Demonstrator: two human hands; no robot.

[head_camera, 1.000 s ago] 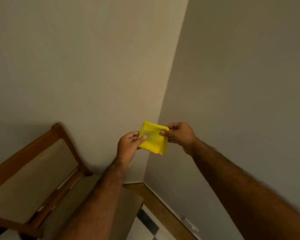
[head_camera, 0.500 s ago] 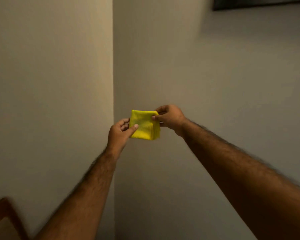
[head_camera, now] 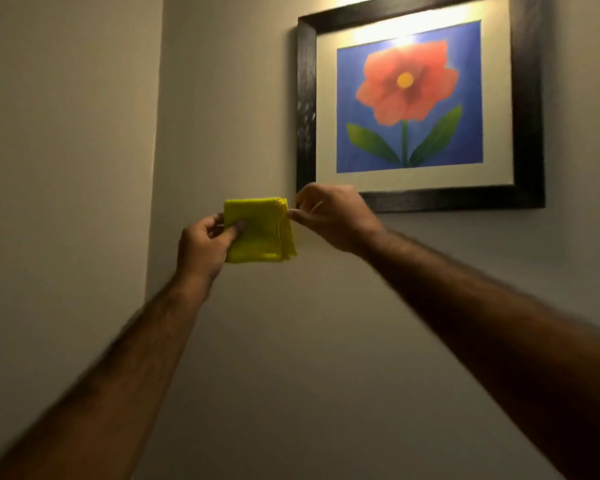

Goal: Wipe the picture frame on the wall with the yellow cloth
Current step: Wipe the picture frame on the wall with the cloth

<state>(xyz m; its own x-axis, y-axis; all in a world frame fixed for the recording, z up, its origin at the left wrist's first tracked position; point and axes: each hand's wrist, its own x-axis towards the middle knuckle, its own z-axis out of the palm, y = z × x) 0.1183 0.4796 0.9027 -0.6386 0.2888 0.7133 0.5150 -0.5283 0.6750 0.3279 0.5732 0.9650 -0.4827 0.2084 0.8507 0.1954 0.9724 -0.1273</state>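
Observation:
A folded yellow cloth (head_camera: 260, 230) is held up in front of the wall, below and left of the picture. My left hand (head_camera: 203, 244) grips its left edge with the thumb on the front. My right hand (head_camera: 329, 216) pinches the cloth's upper right corner, and covers the lower left corner of the picture frame (head_camera: 305, 98). The frame is dark, hangs on the right-hand wall, and holds a red flower on a blue ground behind a white mat. Light glares on the top of the glass.
A wall corner (head_camera: 156, 133) runs vertically at the left of the cloth. Bare wall (head_camera: 291, 341) fills the space below the picture frame and between my forearms.
The view has swung up and to the right, bringing the picture frame fully into sight; the wooden furniture is gone from view. Both hands have stayed on the cloth and risen toward the frame's lower left corner.

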